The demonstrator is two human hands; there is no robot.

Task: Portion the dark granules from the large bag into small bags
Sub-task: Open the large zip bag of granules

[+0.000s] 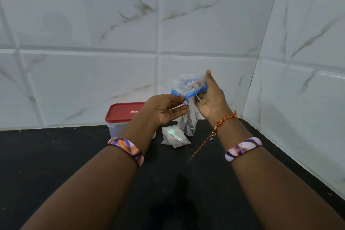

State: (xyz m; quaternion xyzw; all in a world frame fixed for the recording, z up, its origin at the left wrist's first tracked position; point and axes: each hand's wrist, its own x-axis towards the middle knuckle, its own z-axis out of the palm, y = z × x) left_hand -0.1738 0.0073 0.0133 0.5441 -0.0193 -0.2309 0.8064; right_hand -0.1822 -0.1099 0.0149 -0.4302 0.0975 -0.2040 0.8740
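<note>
1. Up above the black desk [56,164], both hands hold a big clear bag [186,117] with a blue zip top.
2. Left hand [166,110] pinches the blue end in a narrow grip.
3. Right hand [211,99] curls round the bag's top at 3 o'clock.
4. Small bags [175,139] lie on the desk under the hands, with a green spoon [174,135] on top.
5. At 9 o'clock from them stands a red-lid box [123,117].
</note>
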